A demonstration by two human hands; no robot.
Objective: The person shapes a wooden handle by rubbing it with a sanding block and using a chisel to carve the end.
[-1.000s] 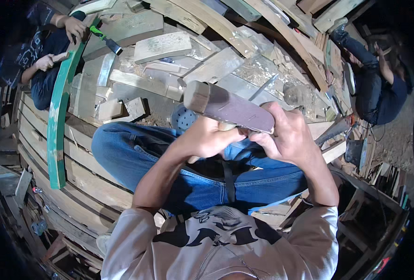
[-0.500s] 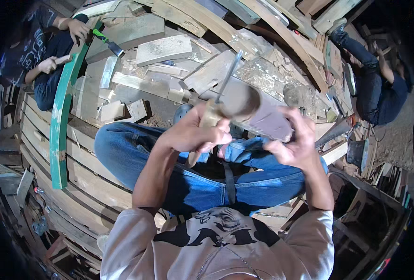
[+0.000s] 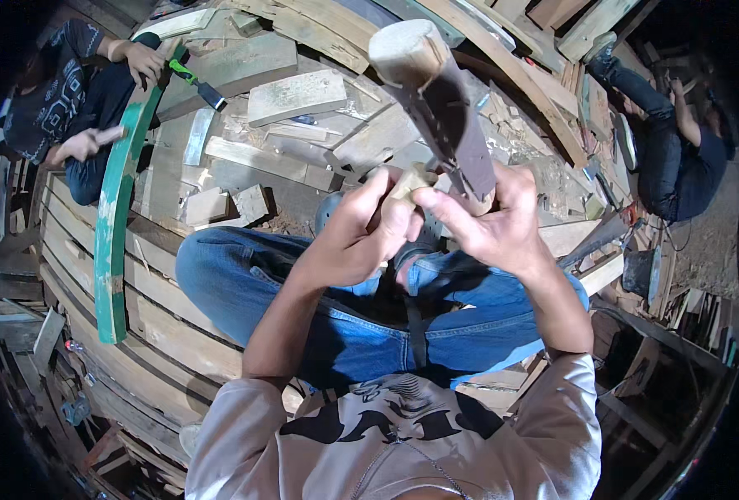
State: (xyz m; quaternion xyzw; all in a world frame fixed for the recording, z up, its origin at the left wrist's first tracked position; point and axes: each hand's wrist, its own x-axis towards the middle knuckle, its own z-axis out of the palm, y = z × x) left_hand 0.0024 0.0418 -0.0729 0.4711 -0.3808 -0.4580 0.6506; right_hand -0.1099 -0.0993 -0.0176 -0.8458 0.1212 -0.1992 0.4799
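My left hand point(image 3: 359, 229) is closed around a pale wooden handle point(image 3: 411, 182), its end showing above the fingers. No metal shaft of that tool can be made out now. My right hand point(image 3: 503, 229) grips the lower end of a thick round wooden billet point(image 3: 453, 125) wrapped in a dark brown sheet, with a bare pale end at the top. The billet rises away from me, tilted slightly left. My right thumb reaches across to the wooden handle, so the two hands nearly meet over my crossed legs in blue jeans.
At the left, another person works beside a curved green-painted board point(image 3: 115, 225); a chisel with a green and black handle point(image 3: 188, 75) lies near it. Wood offcuts point(image 3: 297, 97) and shavings cover the space ahead. Slats point(image 3: 161, 304) lie at left. A second person sits far right by a saw point(image 3: 607, 229).
The billet has swung from lying sideways to pointing up and away. The left-hand tool has turned, and its thin metal shaft no longer shows. Both hands have come closer together.
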